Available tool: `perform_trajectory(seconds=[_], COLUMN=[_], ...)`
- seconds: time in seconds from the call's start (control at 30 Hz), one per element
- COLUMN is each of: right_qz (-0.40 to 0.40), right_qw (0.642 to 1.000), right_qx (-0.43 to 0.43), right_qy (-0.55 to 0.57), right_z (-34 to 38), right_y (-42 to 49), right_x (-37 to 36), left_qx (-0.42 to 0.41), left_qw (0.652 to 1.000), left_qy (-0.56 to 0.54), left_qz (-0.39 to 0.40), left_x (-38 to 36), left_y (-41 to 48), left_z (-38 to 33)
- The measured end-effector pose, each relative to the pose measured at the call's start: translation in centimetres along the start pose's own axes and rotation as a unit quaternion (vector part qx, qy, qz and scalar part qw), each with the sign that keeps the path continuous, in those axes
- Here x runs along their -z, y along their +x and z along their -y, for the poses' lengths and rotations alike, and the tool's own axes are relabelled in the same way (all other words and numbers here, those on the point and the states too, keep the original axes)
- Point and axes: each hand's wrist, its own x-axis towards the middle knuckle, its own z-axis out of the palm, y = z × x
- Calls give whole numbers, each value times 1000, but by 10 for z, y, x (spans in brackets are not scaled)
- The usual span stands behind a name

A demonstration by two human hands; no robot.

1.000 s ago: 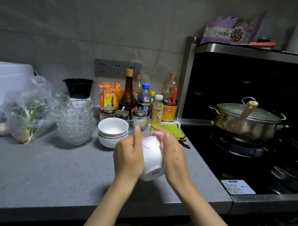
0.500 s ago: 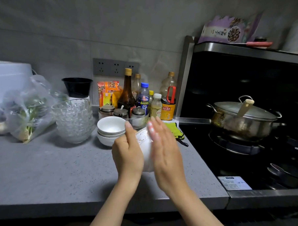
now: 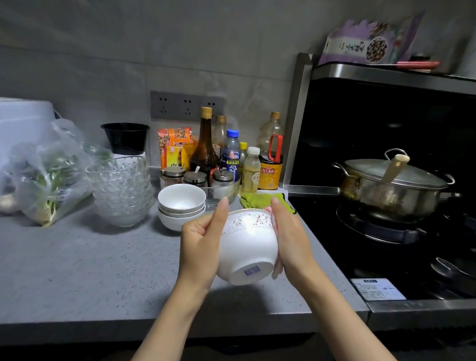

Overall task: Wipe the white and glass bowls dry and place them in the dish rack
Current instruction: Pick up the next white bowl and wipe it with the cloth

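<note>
Above the counter (image 3: 77,269) near its front edge, the left hand (image 3: 201,247) gripped the tilted white bowl (image 3: 249,243), the right hand (image 3: 291,242) pressed flat against it, bare surface spreading leftward.

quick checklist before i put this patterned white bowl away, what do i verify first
1. Grip: the white bowl is held between the left hand and the right hand, clear of the counter: ok.
2. Bowl dry: its mouth faces away, base toward the camera: cannot tell.
3. Wipe in hand: a scrap of white shows under the right palm; the green cloth lies behind on the counter: cannot tell.
4. Dish rack found: none in view: not ok.
5. Other bowls done: the white bowl stack and the glass bowl stack sit on the counter, not racked: not ok.
</note>
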Motion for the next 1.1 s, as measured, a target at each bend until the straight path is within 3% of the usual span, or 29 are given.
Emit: perform_trajectory(seconds=[0.17,0.33,0.43,0.57,0.67,0.73,0.8,0.87,0.97,1.03,1.1], right_qz=[5,-38,-37,-18,-17,-42,-65,-56,-10,-3,-34], right_qw=[995,955,963,982,935,878,855,894,968,970,928], right_qx=[70,217,214,181,292,362,392,361,243,231,305], right_qy=[-70,-199,-161,-45,-199,-311,-335,-258,-62,-72,-213], right_z=[0,-4,-7,-17,-25,-25,-25,-21,-18,-17,-18], right_y=[6,8,5,-6,-25,-32,-29,-22,-13,-18,-26], right_x=[3,-7,-13,-20,-34,-40,-41,-36,-27,-29,-35], left_qx=[-38,-152,-172,-77,-87,-95,-97,-98,-64,-67,-107], left_qw=[989,928,939,983,969,968,970,970,974,973,968], left_qy=[137,333,297,131,148,153,147,138,113,111,135], left_qz=[45,75,12,-99,-179,-172,-167,-177,-185,-189,-184], left_x=[12,7,3,1,-1,-2,-4,-6,-7,-5,-4], left_y=[6,11,6,4,5,4,2,0,-3,-3,-2], left_z=[3,0,1,9,14,16,17,13,7,8,11])
